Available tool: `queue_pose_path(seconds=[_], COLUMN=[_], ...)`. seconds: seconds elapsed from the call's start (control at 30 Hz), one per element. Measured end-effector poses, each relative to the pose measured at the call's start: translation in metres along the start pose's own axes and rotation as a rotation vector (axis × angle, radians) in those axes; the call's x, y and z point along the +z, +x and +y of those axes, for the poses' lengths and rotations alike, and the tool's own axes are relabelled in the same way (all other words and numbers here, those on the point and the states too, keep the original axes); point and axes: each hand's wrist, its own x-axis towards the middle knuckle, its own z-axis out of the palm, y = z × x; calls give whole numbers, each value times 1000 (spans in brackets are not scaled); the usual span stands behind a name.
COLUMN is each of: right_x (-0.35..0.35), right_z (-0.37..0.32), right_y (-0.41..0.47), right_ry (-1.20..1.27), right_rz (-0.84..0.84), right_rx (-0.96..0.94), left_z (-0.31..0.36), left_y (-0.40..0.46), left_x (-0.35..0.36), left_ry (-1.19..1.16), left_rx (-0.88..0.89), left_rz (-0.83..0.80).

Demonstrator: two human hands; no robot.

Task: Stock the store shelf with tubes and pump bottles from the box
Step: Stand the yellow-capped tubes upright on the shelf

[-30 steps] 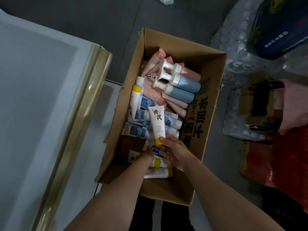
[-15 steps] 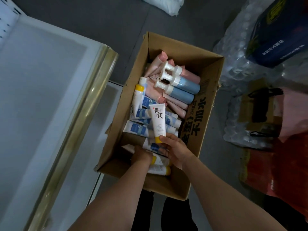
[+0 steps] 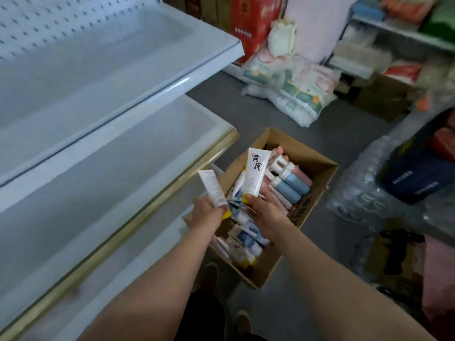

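Observation:
An open cardboard box (image 3: 317, 183) stands on the floor, filled with white and blue tubes and pink and blue pump bottles (image 3: 289, 179). My right hand (image 3: 267, 214) grips a white tube with black characters (image 3: 256, 172) by its yellow cap end, upright above the box. My left hand (image 3: 205, 214) holds a second white tube (image 3: 213, 187) with a yellow cap, tilted toward the shelf. White store shelves (image 3: 105, 153) with a gold front edge lie to the left.
An upper white shelf (image 3: 123, 57) with a pegboard back overhangs the lower one. Bags of goods (image 3: 293, 89) lie on the grey floor beyond the box. Shrink-wrapped water bottles (image 3: 364, 190) and a dark blue bag (image 3: 418, 173) stand to the right. My shoes show below.
Both hands rose out of the box, each with a white tube; the left hand took one from the box's near end. The view tilted up, showing the shelves.

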Motion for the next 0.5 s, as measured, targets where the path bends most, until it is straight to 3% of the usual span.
queue_pose_path(seconds=[0.27,0.5], right_x=[105,222], right_z=[-43,-44], right_y=[-38,-91], right_ry=[-39,-193], right_rz=[-328,-557], right_rx=[-175,-268], left_z=[32,18], left_y=[-55,-89], left_x=[-105,-228], left_ry=[-480,-853], left_rx=[229,349], left_rz=[129,390])
